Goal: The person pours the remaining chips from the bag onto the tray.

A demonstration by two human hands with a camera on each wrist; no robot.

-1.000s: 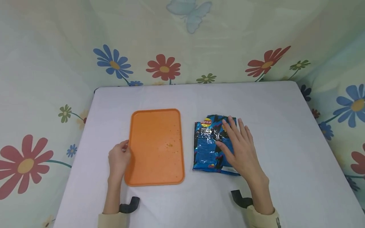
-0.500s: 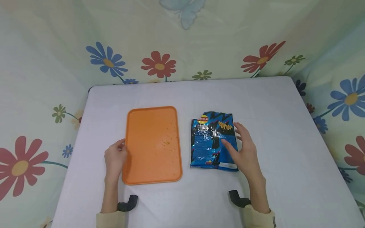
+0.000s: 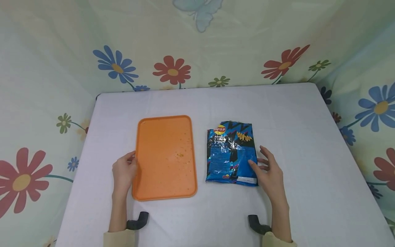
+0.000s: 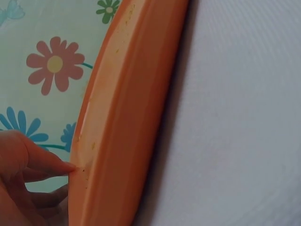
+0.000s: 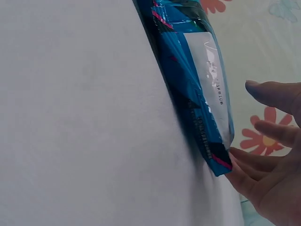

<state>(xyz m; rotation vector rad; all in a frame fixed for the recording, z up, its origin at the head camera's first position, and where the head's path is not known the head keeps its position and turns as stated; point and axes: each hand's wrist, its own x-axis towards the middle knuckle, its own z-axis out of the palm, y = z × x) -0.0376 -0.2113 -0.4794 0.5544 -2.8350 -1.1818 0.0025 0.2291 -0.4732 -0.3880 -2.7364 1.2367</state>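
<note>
cream sleeves [image 3: 118, 237], black wrist mounts [image 3: 138, 220]

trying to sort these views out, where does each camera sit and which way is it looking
Head: worn on the head, looking forward and down at the table; both forearms, left hand and right hand show.
Left wrist: low beside the orange tray, facing along its rim; fingertips touch the edge.
Right wrist: low by the blue snack bag, facing its near corner; fingers show there.
Shared: head and left wrist show the tray; head and right wrist show the bag.
</note>
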